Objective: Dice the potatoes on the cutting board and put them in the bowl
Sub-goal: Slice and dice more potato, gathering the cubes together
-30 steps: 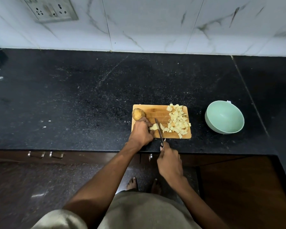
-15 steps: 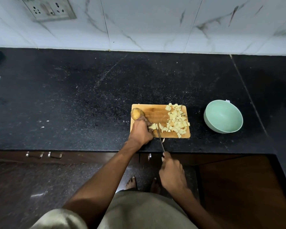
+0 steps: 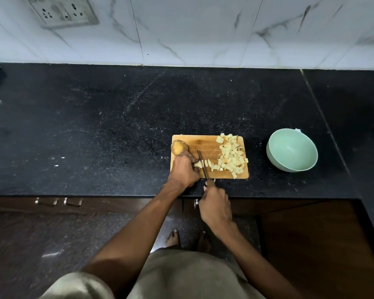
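Cutting board [image 3: 205, 141] near counter front edge: left hand [image 3: 183, 169] gripping potato strips [image 3: 200, 164] at left edge to steady them, right hand [image 3: 215, 205] clasping knife [image 3: 202, 164] across them, dice pile [image 3: 232, 157] cleared rightward toward empty bowl [image 3: 292, 153], whole potato [image 3: 178, 147] reserved at far-left corner.

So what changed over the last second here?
Little: the right hand works the knife back and forth through the potato piece that the left hand holds. Whole potato, diced pile, cutting board and empty bowl stayed put.
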